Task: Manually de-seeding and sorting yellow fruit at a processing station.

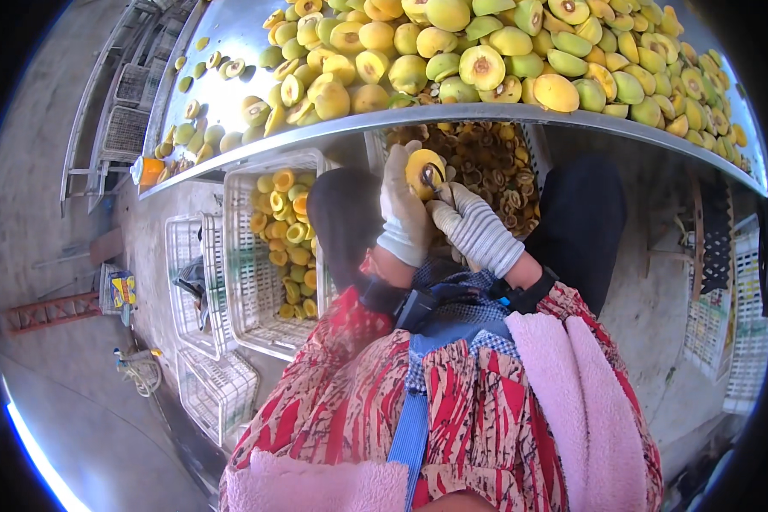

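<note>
My gloved left hand [401, 209] holds a yellow halved fruit [421, 168], cut side up, between my knees. My gloved right hand [474, 226] grips a small curved metal tool [433, 176], whose loop sits in the center of that fruit. Below both hands is a crate of brown pit pieces and scraps [486, 145]. To the left, a white plastic crate [273, 331] holds many hollowed yellow fruit halves [283, 243].
A metal table [213, 152] heaped with yellow-green cut fruit [486, 68] spans the top, an orange container [149, 171] at its left end. More white crates [213, 384] stand at lower left and right [742, 341]. A coiled hose [141, 371] lies on the floor.
</note>
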`<state>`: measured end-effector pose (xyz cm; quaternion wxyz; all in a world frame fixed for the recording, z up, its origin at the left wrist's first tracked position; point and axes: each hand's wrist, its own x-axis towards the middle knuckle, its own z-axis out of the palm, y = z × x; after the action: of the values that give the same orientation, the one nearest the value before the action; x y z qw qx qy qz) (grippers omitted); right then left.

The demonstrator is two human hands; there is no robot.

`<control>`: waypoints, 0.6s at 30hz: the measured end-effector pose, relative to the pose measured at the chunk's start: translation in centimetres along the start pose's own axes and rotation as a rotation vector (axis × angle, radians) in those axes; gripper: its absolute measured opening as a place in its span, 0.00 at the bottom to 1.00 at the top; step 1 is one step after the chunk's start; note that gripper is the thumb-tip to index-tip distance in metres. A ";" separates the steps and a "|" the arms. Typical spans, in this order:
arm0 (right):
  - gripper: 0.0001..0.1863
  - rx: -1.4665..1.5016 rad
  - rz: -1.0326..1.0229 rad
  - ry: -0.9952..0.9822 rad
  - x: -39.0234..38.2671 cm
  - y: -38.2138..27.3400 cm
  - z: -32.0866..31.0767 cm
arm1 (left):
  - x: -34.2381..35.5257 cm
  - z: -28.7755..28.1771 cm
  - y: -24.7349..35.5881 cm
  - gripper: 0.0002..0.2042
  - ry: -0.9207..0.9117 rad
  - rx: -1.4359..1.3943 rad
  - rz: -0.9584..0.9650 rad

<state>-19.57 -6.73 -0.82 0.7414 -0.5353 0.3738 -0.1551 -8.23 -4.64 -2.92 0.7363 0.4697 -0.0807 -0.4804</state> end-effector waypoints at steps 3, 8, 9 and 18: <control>0.16 0.009 0.004 0.008 -0.2 -0.6 0.2 | 0.0 0.4 -0.2 0.29 0.051 0.141 0.038; 0.16 -0.202 0.016 -0.057 0.9 0.3 -0.4 | -0.6 0.5 0.6 0.30 0.025 0.098 -0.048; 0.17 -0.265 0.019 -0.067 0.9 0.6 -0.4 | -0.8 0.5 0.8 0.30 0.013 0.088 -0.057; 0.25 -0.436 -0.149 -0.144 1.8 1.7 -0.6 | -0.4 -0.8 0.9 0.23 0.048 0.073 -0.133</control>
<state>-19.04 -7.61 -3.11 0.6196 -0.7185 0.3039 -0.0867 -7.41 -3.74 -2.53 0.6867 0.5120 -0.0491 -0.5137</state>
